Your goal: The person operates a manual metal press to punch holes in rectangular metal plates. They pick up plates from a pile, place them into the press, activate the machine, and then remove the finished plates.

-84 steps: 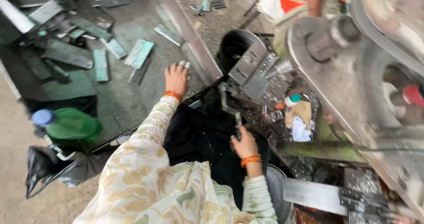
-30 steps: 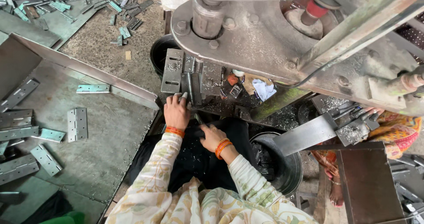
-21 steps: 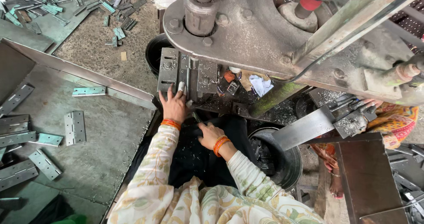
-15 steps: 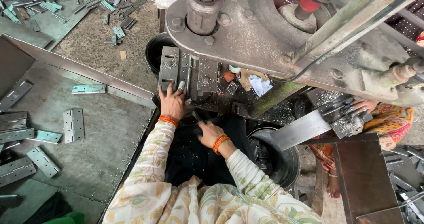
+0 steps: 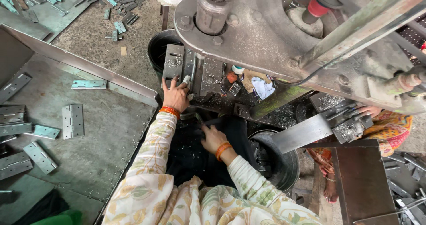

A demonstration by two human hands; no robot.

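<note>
Loading step: left hand (image 5: 176, 96) grips a hinge blank (image 5: 186, 80) on the press bed (image 5: 208, 76) under the ram (image 5: 212, 7), right hand (image 5: 212, 137) closed on a dark lever, grip unclear; next needs fingers out first.

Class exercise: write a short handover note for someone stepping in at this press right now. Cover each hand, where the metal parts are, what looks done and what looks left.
Left hand: flat on the press bed, fingers on a metal hinge piece by the die block; grip unclear.
Right hand: low in front of the bed, fingers curled on a small dark tool, seemingly.
Parts: flat hinges spread on the metal sheet to the left; a dark round bin sits right of the knees.
Done: cannot tell which hinges are pressed.
Left: the piece under the left hand is at the die, not yet released.
</note>
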